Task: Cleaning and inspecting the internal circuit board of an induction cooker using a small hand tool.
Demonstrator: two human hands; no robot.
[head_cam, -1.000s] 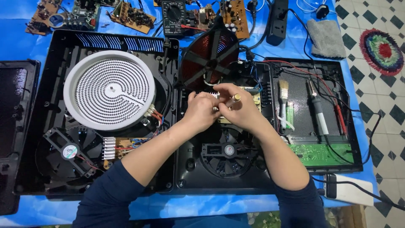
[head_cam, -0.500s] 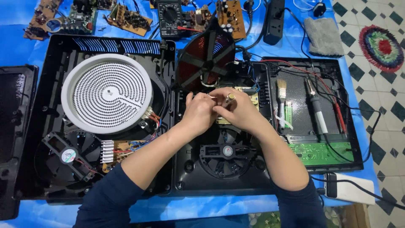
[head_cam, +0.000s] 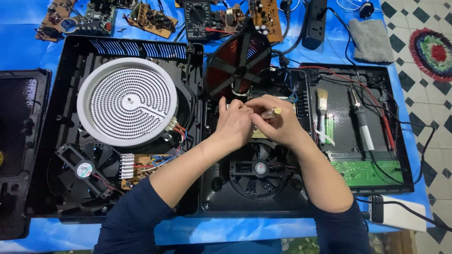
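Note:
My left hand (head_cam: 234, 124) and my right hand (head_cam: 273, 123) meet over the middle of an opened black induction cooker (head_cam: 212, 188). The right hand grips a screwdriver with a yellowish handle (head_cam: 273, 112), its tip hidden under my fingers. The left hand rests beside it, fingers bent over a circuit board (head_cam: 260, 134) inside the casing; what it touches is hidden. A copper coil disc (head_cam: 239, 66) stands tilted up just behind the hands. A black cooling fan (head_cam: 260, 170) sits below them.
A white round heating plate (head_cam: 127, 100) lies in the left cooker, with a fan (head_cam: 84, 170) and heatsink (head_cam: 126, 165) below. On the right lid lie a brush (head_cam: 322, 110), a soldering iron (head_cam: 362, 122) and a green board (head_cam: 372, 170). Loose circuit boards (head_cam: 150, 19), a multimeter (head_cam: 197, 16) and a grey cloth (head_cam: 372, 40) sit behind.
Both hands stay together over the board with only small shifts; the screwdriver handle has tipped slightly rightward. The view has drifted a little.

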